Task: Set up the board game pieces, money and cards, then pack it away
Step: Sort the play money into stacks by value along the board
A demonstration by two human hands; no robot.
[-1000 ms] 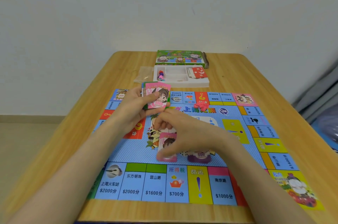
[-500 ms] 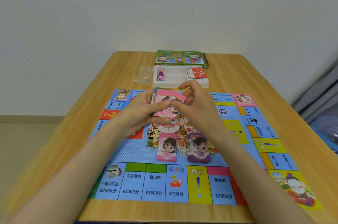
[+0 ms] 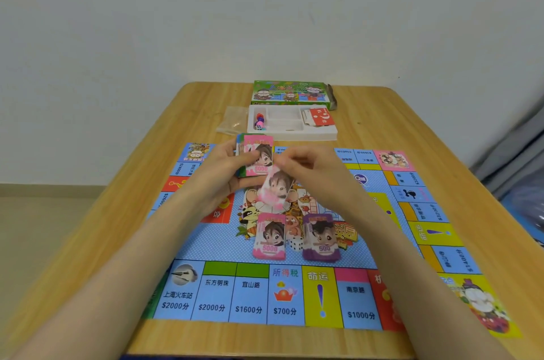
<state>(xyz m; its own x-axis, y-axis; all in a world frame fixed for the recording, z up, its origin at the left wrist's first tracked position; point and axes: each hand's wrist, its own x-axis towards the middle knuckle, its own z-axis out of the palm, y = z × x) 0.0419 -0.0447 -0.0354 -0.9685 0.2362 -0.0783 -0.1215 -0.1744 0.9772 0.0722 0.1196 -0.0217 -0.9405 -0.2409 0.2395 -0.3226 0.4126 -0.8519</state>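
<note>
The colourful game board [image 3: 223, 295] lies flat on the wooden table. My left hand [image 3: 219, 172] grips a stack of play money [image 3: 255, 158] with a pink 5000 note on top. My right hand [image 3: 309, 174] pinches a single pink note [image 3: 275, 189], blurred, just below the stack and above the board's middle. Two sorted piles lie on the board: pink 5000 notes [image 3: 269, 237] and purple 500 notes [image 3: 322, 239]. A white die [image 3: 295, 245] sits between them.
A white plastic tray [image 3: 294, 134] behind the board holds small coloured pawns [image 3: 259, 121] and red cards [image 3: 319, 117]. The green game box [image 3: 290, 92] stands behind it. A clear plastic bag [image 3: 232, 122] lies left of the tray. The wall is close behind the table.
My right hand rose from the pink pile to the stack in my left hand, took a pink note off it and now draws that note down toward the board.
</note>
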